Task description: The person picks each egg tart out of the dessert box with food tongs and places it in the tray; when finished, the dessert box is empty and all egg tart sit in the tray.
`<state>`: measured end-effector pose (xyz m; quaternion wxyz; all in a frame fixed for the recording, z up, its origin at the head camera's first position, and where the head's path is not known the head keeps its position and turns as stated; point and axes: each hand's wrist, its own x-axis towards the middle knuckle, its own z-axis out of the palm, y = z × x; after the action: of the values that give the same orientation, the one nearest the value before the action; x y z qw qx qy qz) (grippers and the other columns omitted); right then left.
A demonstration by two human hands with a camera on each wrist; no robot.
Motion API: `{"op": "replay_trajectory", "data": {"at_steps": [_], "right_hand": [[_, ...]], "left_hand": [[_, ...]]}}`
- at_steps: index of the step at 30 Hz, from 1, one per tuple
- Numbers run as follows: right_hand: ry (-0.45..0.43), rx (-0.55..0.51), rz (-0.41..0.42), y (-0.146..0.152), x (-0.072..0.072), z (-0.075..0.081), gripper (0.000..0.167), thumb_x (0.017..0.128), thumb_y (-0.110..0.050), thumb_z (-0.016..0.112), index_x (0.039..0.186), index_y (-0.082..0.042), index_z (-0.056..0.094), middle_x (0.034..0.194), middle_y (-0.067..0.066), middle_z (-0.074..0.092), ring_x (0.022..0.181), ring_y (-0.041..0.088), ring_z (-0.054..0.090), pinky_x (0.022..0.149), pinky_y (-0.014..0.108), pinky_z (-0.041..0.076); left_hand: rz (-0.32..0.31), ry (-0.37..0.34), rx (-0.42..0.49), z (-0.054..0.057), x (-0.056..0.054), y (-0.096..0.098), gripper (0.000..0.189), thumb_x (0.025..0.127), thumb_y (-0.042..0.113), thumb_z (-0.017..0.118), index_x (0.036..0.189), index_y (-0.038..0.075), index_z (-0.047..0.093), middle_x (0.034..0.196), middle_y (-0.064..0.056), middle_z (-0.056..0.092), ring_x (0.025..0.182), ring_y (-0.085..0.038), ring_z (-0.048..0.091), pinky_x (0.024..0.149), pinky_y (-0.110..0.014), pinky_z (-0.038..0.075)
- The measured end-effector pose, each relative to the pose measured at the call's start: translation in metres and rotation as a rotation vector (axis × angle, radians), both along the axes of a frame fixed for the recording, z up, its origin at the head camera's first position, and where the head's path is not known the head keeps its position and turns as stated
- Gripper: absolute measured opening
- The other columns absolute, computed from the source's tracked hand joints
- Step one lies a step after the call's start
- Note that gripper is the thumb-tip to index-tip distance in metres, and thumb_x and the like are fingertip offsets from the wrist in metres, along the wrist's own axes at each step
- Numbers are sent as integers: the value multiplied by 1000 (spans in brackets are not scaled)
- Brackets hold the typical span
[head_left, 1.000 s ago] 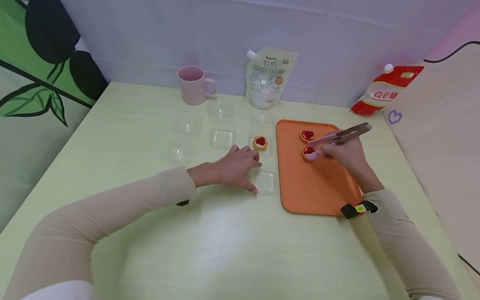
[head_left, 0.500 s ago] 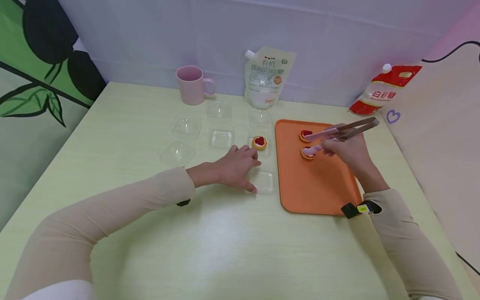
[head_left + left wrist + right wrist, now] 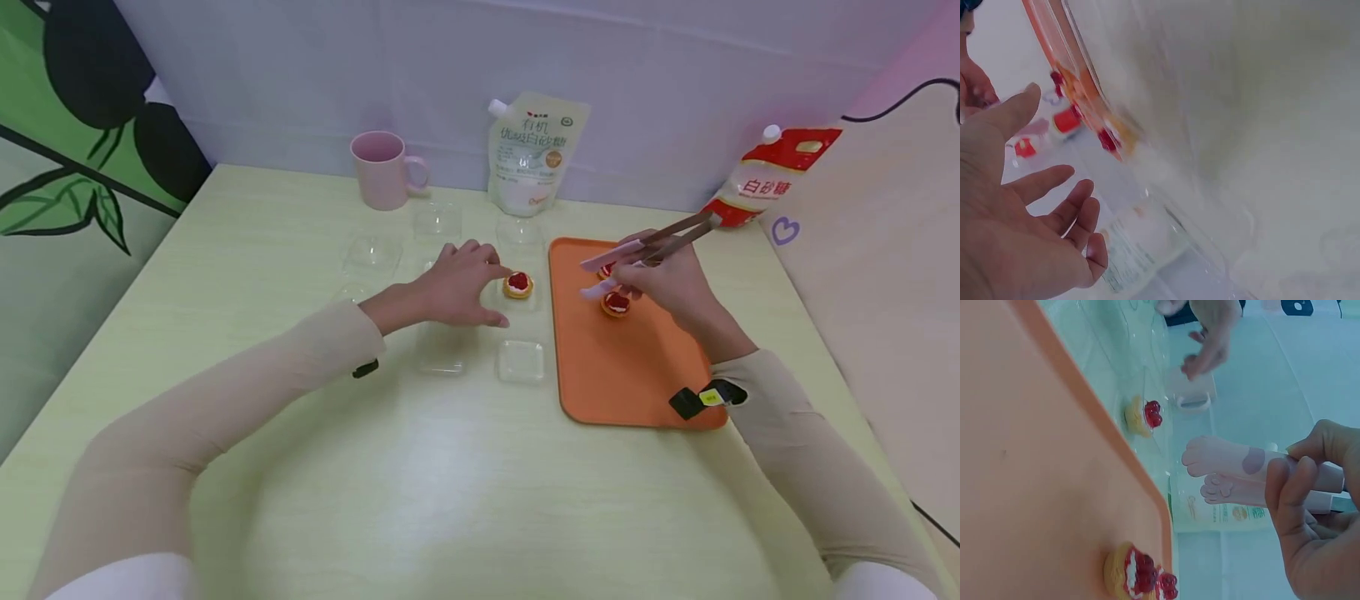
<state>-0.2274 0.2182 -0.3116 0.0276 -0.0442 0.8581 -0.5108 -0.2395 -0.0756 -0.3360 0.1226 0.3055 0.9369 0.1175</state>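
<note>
My right hand (image 3: pixel 671 279) grips a pair of tongs (image 3: pixel 678 232) with pink paw-shaped tips. Held above the orange tray (image 3: pixel 637 383), the tips are spread apart with nothing between them in the right wrist view. Two small fruit tarts with red topping lie on the tray under the tongs: a front tart (image 3: pixel 616 304) and a rear tart (image 3: pixel 1168 585), partly hidden in the head view. My left hand (image 3: pixel 459 283) hovers with fingers spread, holding nothing. Its index fingertip is right beside a third tart (image 3: pixel 517 286), which sits in a clear plastic container left of the tray.
Several clear plastic containers stand left of the tray, among them a near one (image 3: pixel 521 362) and a far left one (image 3: pixel 372 254). Along the back wall are a pink mug (image 3: pixel 381 172), a white sugar pouch (image 3: pixel 531 162) and a red-and-white sugar bag (image 3: pixel 768 182).
My left hand has moved farther back, beside the third tart, uncovering the near container. My right hand has brought the tongs leftward, off the front tart.
</note>
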Motion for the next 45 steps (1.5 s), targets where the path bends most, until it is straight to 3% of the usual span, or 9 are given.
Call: {"op": "replay_trajectory", "data": {"at_steps": [7,9,14,20,24,32,38,45], "right_hand": [[-67,-54,50,-25,-14,-5,33,87,-6,69,118,-2,57,77,-3,69,58,16,61,57,25,53],[-86,-61,58,-31,-18,-8,34,88,-7,68,119,-2,57,79,-3,70,57,15,61,57,25,53],[-96,-35,101,-47,-28,-15,33,87,-8,69,119,-3,60,86,2,73,63,25,64,57,27,52],[-90,53,129,-64,-34,-22,33,86,-9,69,118,-5,61,90,11,72,75,41,66,60,33,55],[-103,94,127,-68,-36,-26,34,86,-11,68,119,-6,60,95,11,71,79,42,64,66,38,56],[-118,129,150,-78,-40,-28,35,85,-13,70,118,-6,60,101,14,71,79,39,65,69,36,57],[-155,150,170,-80,-43,-28,35,86,-14,72,118,-7,60,107,14,71,76,28,66,69,30,57],[-123,145,194,-80,-45,-30,33,86,-12,73,116,-4,61,108,16,69,76,24,68,67,27,58]], "left_hand": [[9,-63,-52,-5,-38,-1,77,83,50,76,147,13,51,142,-10,47,129,-28,35,102,-47,29],[10,-86,-65,-8,-44,1,80,83,51,76,148,13,49,143,-9,46,129,-28,34,101,-46,28],[5,-97,-108,-13,-54,8,83,82,54,75,150,15,46,144,-7,44,128,-28,35,100,-46,28],[1,-118,-130,-13,-57,12,79,83,51,75,148,14,49,144,-8,45,129,-29,36,102,-48,28],[-7,-128,-132,-12,-57,15,76,84,49,76,146,13,51,142,-8,46,129,-29,37,102,-47,29],[9,-151,-120,-10,-59,17,75,83,46,78,144,12,53,142,-7,46,128,-28,37,103,-47,29],[7,-150,-109,-10,-59,18,75,81,46,80,142,10,55,139,-8,49,126,-28,39,103,-47,29],[14,-141,-114,-10,-59,19,74,81,46,81,141,10,56,140,-8,49,126,-28,40,102,-47,29]]}}
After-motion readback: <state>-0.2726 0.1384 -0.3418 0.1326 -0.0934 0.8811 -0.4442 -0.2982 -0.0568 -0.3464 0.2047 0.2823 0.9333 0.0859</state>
